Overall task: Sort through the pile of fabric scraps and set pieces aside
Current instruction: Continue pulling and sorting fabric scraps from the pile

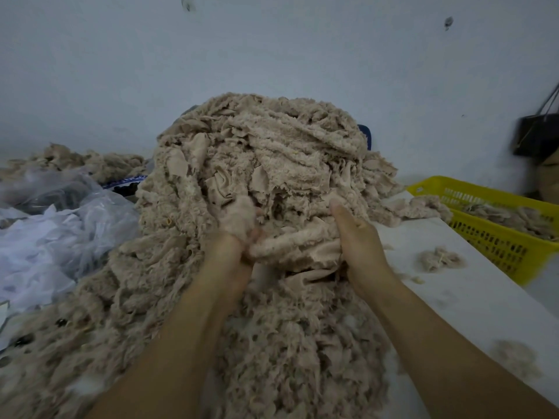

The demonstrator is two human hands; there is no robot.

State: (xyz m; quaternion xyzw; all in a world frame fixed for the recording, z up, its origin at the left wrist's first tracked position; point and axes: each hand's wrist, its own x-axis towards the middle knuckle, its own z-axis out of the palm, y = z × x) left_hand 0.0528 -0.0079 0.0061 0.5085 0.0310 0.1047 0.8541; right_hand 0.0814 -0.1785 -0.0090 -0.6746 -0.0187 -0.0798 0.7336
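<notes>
A tall pile of beige fleecy fabric scraps (pixel 266 152) fills the middle of the white table. Both my hands are sunk into its front. My left hand (pixel 239 234) is mostly buried, its fingers closed round a fluffy scrap (pixel 237 219). My right hand (pixel 354 234) grips the right end of a long fleecy strip (pixel 293 240) that stretches between the two hands, thumb on top. Loose shredded scraps spread down the table toward me.
A yellow plastic basket (pixel 490 246) holding several scraps stands at the right. One small scrap (pixel 438 258) lies on the white table (pixel 472 297) beside it. Clear plastic bags (pixel 60 225) lie at the left, more scraps behind them. A dark bag (pixel 537 134) hangs on the wall.
</notes>
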